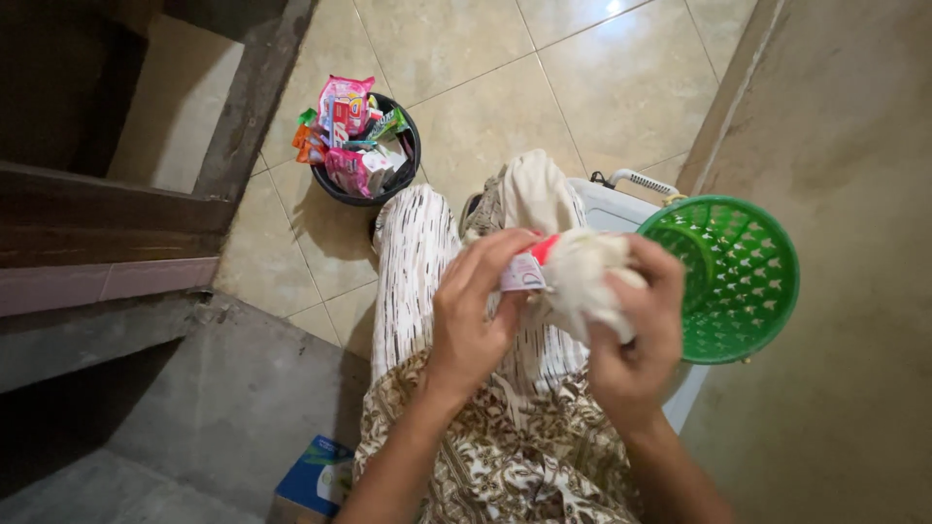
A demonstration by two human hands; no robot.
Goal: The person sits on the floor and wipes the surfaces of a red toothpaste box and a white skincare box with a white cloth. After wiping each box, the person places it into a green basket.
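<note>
1. Beige glazed floor tiles point(505, 107), glossy, with thin grout lines; they fill the upper middle of the view and bear everything listed below.
2. Grey concrete step point(233, 398), rough-faced, at lower left under a dark wooden frame.
3. Green perforated plastic basket point(752, 291), round, tipped with its mouth toward the camera, just beside the right hand and resting against a white plastic appliance point(616, 209).
4. Black round plastic bucket point(383, 189), well apart from the hands at upper left, crammed with pink and green snack wrappers point(348, 116).
5. Blue and white cardboard box point(316, 480), at the foot of the step, beside the person's knee.
6. Left hand point(476, 311): fingers curled, pinching the small white printed packet point(522, 274) with a red end.
7. Right hand point(636, 335): clenched around a crumpled white plastic bag point(587, 277), held over the lap and touching the packet.
8. Step in hand, as judged: the packet is meeting the bag's mouth. The next move seems to call for a steady right-hand grip while the left works the packet.
</note>
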